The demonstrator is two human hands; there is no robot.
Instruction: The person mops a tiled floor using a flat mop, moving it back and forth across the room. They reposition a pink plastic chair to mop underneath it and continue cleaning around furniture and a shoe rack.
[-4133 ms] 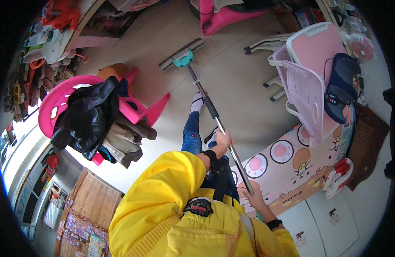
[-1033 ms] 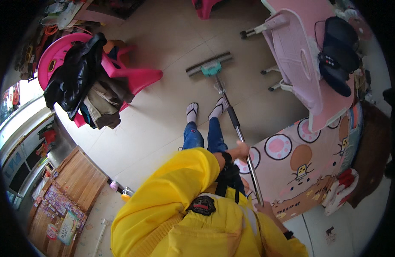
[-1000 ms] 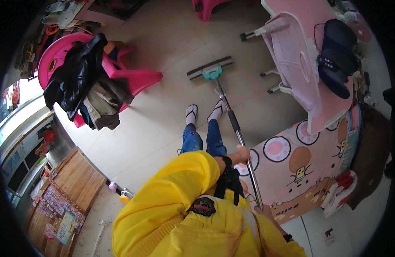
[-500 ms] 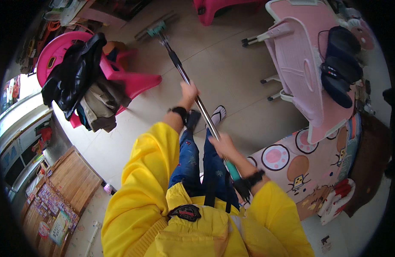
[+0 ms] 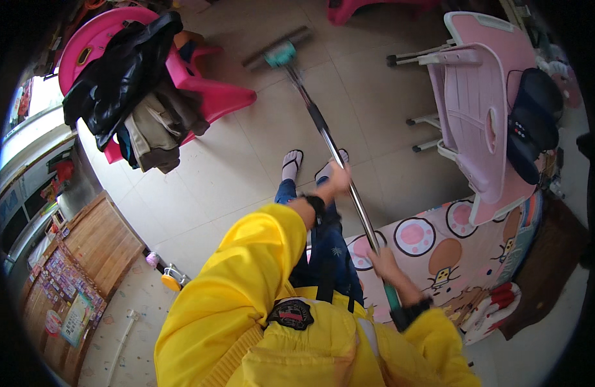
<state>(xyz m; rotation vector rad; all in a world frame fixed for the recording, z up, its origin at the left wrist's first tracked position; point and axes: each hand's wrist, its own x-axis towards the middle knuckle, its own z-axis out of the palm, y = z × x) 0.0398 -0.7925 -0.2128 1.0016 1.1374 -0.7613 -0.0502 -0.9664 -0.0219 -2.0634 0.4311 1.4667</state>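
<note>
I hold a long mop with a metal pole point(image 5: 323, 132) and a flat head with a teal joint point(image 5: 278, 53) resting on the tiled floor ahead. My left hand point(image 5: 338, 178) is closed around the pole about halfway down. My right hand point(image 5: 384, 264) grips the green end of the handle close to my body. Both arms wear yellow sleeves. My feet in sandals point(image 5: 292, 162) stand just behind the left hand.
A pink plastic chair point(image 5: 201, 90) piled with dark and brown clothes point(image 5: 133, 84) stands at the left. A pink high chair point(image 5: 478, 122) with a dark bag point(image 5: 530, 122) is at the right. A patterned play mat point(image 5: 439, 245) lies at lower right, a wooden cabinet point(image 5: 100, 245) at lower left.
The mop head went from close to my feet out to the far floor near the pink chair, then drew slightly back. My left arm stretched forward along the pole.
</note>
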